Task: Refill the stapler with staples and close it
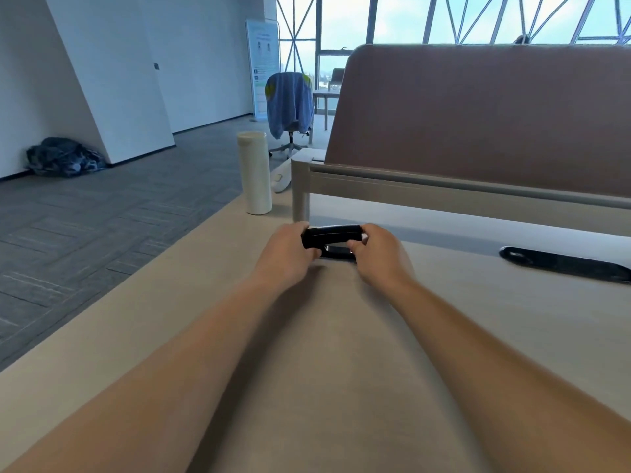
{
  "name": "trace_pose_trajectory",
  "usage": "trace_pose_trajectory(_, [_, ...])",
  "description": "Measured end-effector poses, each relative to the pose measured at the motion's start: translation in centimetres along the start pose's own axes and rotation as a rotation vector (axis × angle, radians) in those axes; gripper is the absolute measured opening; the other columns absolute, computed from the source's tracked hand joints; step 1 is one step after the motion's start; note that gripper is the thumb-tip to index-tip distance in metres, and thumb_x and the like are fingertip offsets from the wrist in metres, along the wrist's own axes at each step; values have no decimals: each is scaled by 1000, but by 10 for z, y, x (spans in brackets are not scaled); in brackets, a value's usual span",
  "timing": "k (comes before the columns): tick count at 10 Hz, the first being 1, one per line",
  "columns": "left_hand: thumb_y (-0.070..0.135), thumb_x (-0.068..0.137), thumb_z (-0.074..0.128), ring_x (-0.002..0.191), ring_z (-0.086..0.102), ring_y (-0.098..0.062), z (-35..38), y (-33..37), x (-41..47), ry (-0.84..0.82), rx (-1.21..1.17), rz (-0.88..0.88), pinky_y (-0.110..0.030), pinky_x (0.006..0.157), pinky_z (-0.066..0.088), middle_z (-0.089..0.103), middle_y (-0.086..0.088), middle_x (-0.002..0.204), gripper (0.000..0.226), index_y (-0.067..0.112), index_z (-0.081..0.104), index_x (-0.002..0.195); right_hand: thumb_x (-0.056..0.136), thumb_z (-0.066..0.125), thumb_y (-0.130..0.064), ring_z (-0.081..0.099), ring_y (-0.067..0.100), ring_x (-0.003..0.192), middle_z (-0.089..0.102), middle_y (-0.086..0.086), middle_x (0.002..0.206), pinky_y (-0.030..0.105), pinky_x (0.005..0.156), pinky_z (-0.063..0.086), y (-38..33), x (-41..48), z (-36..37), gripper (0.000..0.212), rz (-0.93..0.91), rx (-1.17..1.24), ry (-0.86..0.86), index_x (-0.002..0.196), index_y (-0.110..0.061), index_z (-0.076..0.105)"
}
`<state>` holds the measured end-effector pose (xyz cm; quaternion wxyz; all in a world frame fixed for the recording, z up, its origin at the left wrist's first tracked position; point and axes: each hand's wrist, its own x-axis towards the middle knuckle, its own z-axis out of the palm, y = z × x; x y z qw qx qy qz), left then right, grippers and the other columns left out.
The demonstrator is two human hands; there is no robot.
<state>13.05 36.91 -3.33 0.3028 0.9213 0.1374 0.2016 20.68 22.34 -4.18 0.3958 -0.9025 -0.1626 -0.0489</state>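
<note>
A black stapler lies crosswise on the beige desk, near the far side. My left hand grips its left end, fingers curled over the top. Its right end is held by my right hand, thumb at the front. The stapler's top arm looks down over the base, with a small gap showing metal underneath. No staples are visible; my fingers hide both ends of the stapler.
A tall white bottle stands at the desk's left edge beyond my hands. A brown divider panel on a grey rail closes off the back. A black cable slot lies in the desk at right.
</note>
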Motion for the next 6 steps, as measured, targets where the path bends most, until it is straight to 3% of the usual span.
trace_pose_trajectory(3, [25, 85, 70, 100, 61, -26, 11, -2, 14, -1, 48, 9, -29, 78, 40, 66, -8, 109, 34, 12, 62, 116, 91, 57, -38, 64, 31, 94, 71, 6, 100, 42, 81, 53, 5, 8, 6, 25, 12, -15, 28, 109, -21, 63])
trace_pose_trajectory(5, [29, 89, 67, 121, 56, -27, 7, 5, 0, 9, 88, -21, -33, 98, 43, 54, -11, 137, 59, 13, 46, 142, 90, 59, -39, 61, 35, 111, 68, 10, 118, 41, 88, 49, 1, 0, -4, 42, 48, -17, 1, 124, -15, 55])
trace_pose_trajectory(6, [29, 91, 64, 113, 58, -26, -1, 17, -17, 22, 56, 5, -27, 90, 40, 54, -11, 133, 50, 13, 50, 136, 91, 57, -38, 60, 34, 115, 65, 11, 126, 40, 91, 47, -4, -15, -16, 45, 43, -39, 2, 131, -16, 53])
